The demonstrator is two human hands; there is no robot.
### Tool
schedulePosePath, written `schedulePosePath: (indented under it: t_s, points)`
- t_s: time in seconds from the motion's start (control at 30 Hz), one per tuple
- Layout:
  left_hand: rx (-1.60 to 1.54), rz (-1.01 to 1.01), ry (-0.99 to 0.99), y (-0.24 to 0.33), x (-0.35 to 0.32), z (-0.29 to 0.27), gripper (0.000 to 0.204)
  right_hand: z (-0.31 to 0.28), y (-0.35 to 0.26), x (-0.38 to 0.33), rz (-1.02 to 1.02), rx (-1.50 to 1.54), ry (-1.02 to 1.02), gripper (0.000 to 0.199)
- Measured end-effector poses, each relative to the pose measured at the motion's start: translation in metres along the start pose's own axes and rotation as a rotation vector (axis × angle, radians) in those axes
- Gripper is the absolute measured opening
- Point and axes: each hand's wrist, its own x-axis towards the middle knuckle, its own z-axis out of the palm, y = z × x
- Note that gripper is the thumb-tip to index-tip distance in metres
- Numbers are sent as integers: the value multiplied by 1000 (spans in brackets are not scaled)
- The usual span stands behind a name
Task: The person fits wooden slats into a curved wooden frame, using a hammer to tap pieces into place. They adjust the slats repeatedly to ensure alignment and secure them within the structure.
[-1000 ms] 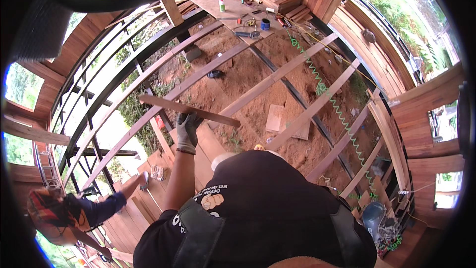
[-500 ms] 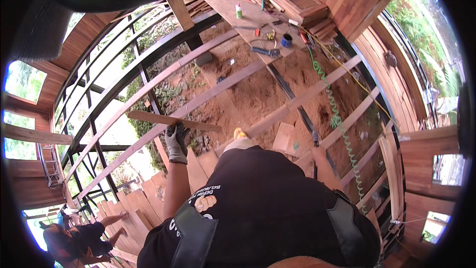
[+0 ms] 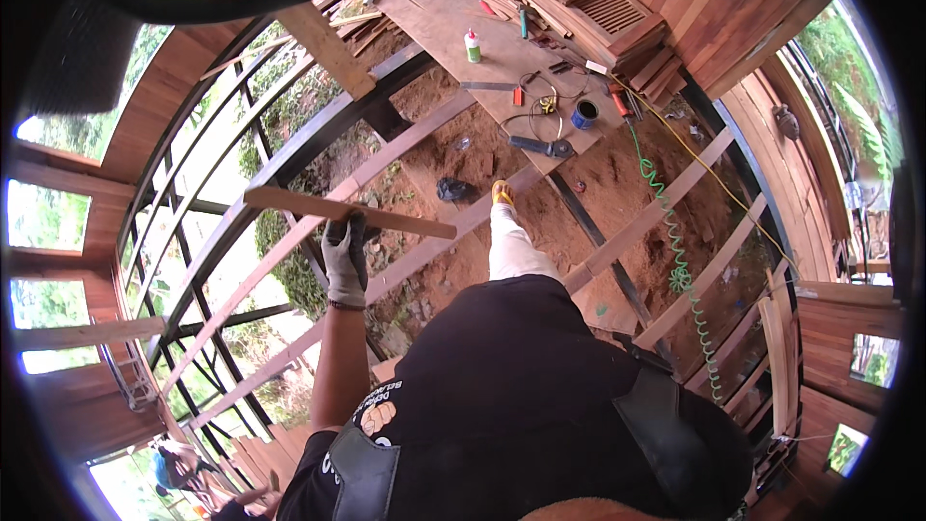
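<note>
My left hand (image 3: pixel 344 268), in a grey work glove, is closed round a narrow wooden board (image 3: pixel 410 223) held in front of me over the open floor frame. The board lies nearly crosswise, its left end slightly farther away. My right hand is hidden behind my body. A dark object (image 3: pixel 641 353) pokes out at my right side, too unclear to name. My foot in a yellow shoe (image 3: pixel 503 193) is stepping on a reddish wooden joist (image 3: pixel 473 219), with bare soil below.
Ahead, a plywood sheet (image 3: pixel 424 14) bears a glue bottle (image 3: pixel 473 45), a blue tin (image 3: pixel 585 114) and an angle grinder (image 3: pixel 542 147). A green coiled air hose (image 3: pixel 675 241) crosses the joists at right. Gaps drop to soil between joists. A co-worker (image 3: pixel 246 504) is behind left.
I have stepped forward over the joists, the board still in my left hand. The plywood and tools are nearer. My right hand, earlier visible gripping a dark-handled tool, has dropped out of sight.
</note>
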Motion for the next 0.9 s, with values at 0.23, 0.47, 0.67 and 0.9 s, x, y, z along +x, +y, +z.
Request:
schedulePosePath:
  t_s: [0.23,0.47,0.67,0.9]
  points:
    - [58,81,-130,14,250,128,22,-28,-200,104,-24,56,-32,29]
    - [-11,20,-212,32,427,208,30,-116,-467,139,-309,204,160,36]
    - [-111,-221,-226,19,606,218,24,-141,-628,144,-416,245,358,36]
    - [190,79,-708,-26,816,247,22,-87,-707,215,-32,309,415,32]
